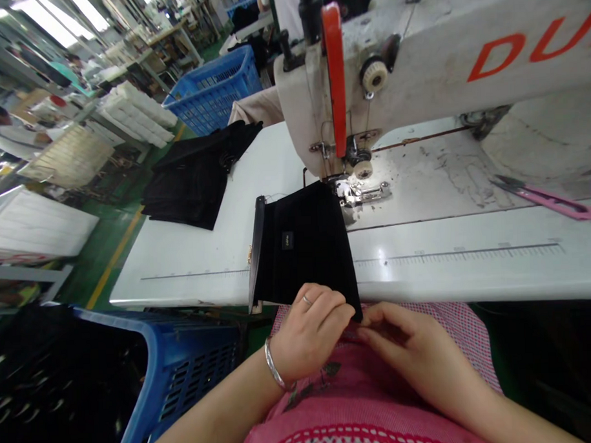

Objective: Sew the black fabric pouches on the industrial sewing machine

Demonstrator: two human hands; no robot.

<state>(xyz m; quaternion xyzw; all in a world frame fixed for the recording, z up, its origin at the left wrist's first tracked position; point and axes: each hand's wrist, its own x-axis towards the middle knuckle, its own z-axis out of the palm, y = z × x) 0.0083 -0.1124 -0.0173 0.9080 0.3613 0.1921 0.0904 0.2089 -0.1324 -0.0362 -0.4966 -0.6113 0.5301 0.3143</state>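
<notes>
A black fabric pouch (309, 247) with a small dark label lies on the white sewing table, its near edge hanging over the front. A stiff dark strip with gold-coloured metal runs along its left side. The far right corner reaches the presser foot (345, 190) of the sewing machine (430, 55). My left hand (311, 327), wearing a ring and a bangle, is closed on the pouch's near edge. At the near right corner, the fingertips of my right hand (401, 337) pinch the pouch. What lies beneath my left fingers is hidden.
Stacked black fabric pieces (192, 173) lie on the table's left end. Pink-handled snips (549, 196) rest at the right. A blue crate (184, 354) with dark items stands at lower left, another blue basket (213, 88) behind the table. Farther left sits a person (11, 131).
</notes>
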